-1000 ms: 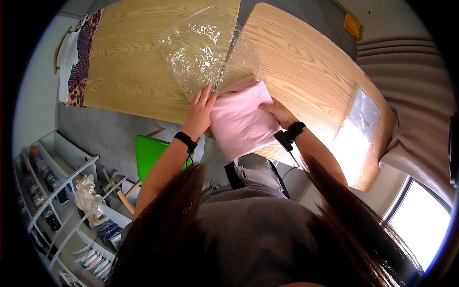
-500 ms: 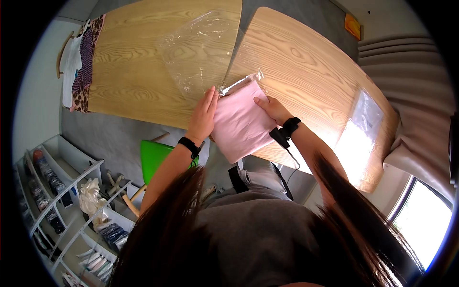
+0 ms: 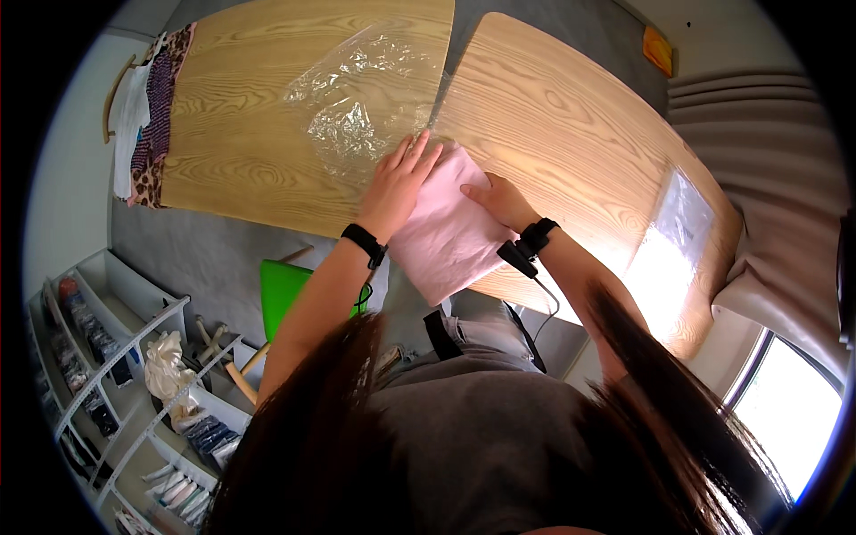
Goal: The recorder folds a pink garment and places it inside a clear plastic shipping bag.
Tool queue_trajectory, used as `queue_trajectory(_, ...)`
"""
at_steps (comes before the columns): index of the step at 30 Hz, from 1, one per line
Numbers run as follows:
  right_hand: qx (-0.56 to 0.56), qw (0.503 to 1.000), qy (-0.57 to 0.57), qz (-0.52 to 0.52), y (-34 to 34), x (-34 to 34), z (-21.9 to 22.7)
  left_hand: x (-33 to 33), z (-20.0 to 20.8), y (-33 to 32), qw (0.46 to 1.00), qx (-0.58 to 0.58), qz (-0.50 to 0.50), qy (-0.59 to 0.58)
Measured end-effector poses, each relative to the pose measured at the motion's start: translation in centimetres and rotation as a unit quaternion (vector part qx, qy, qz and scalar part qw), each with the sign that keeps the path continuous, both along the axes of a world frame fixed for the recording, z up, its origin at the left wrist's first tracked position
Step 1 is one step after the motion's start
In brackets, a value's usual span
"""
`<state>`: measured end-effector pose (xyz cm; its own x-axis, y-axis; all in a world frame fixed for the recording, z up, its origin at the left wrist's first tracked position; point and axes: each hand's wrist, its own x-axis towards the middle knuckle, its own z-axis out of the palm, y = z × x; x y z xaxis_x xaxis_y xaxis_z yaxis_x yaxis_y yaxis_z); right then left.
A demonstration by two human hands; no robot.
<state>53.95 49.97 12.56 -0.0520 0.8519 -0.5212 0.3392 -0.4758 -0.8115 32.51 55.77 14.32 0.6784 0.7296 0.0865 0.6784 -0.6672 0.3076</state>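
A folded pink cloth (image 3: 455, 227) lies at the near edge where the two tables meet, its lower part reaching past the edge towards me. My left hand (image 3: 401, 183) rests along its upper left side with the fingers stretched out and slightly apart. On the right side, my right hand (image 3: 504, 201) grips the cloth, thumb on top and the other fingers mostly hidden beneath. Beyond my left fingertips a crinkled clear plastic bag (image 3: 366, 89) is spread on the left table. Whether the cloth's far edge touches the bag, I cannot tell.
The left table (image 3: 241, 89) and the right table (image 3: 553, 98) leave a narrow gap at the back. Another plastic sleeve (image 3: 682, 214) lies in sunlight at right. Clothes on a hanger (image 3: 147, 125) hang at far left. A green chair (image 3: 281, 290) and shelving (image 3: 134, 343) stand at lower left.
My left hand has moved up and right over the cloth's upper edge, its fingers spreading. The clear bag has shifted slightly left and crumpled more. The right hand has slid slightly left.
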Motion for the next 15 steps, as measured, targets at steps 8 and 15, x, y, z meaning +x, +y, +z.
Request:
queue_trajectory(8, -0.107, 0.964, 0.187, -0.155, 2.6, 1.1, -1.5, 0.1, -0.6, -0.7, 0.998, 0.001, -0.062, -0.006)
queue_trajectory(15, -0.130, 0.963, 0.163, -0.174, 2.9, 1.9, -1.5, -1.5, -0.6, -4.4, 0.996, 0.002, -0.034, -0.084)
